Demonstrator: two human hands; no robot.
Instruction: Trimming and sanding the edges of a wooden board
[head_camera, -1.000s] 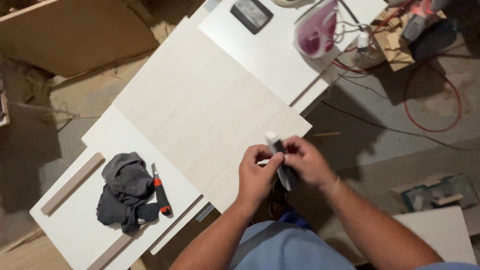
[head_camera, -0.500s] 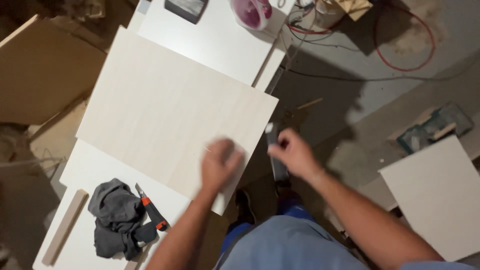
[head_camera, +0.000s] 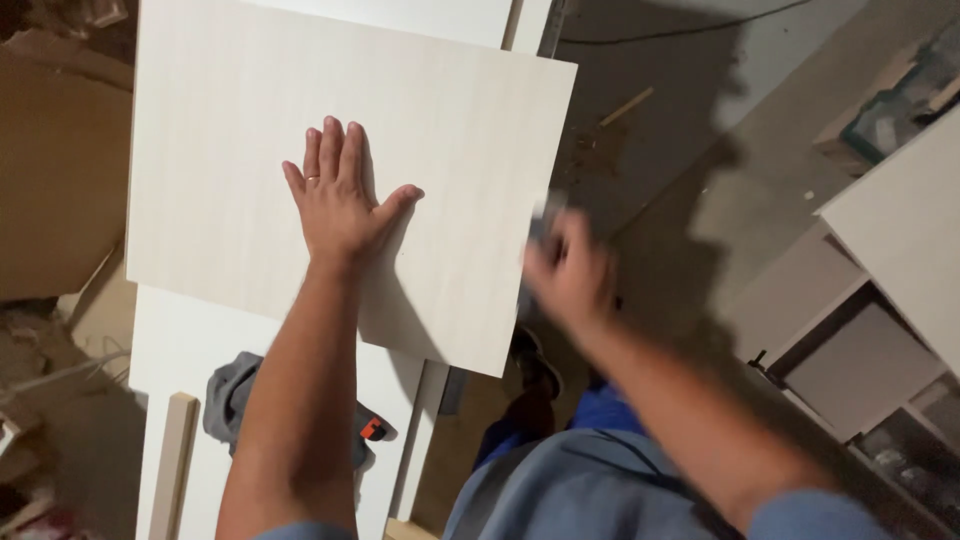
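Near edge of the white counter (head_camera: 180, 340): a grey rag (head_camera: 232, 392) lies crumpled, an orange-handled tool (head_camera: 372, 430) partly under the forearm, a pale wood strip (head_camera: 172, 465) beside them. Farther in, the pale wood-grain panel (head_camera: 200, 150) lies flat on the counter, its right corner overhanging the edge. Left hand (head_camera: 338, 205) lies palm down on the panel, fingers spread, grip fully open, likely pinning the panel. Right hand (head_camera: 568, 270) blurred off the panel's right edge, a small grey object at its fingertips; grip state cannot be told.
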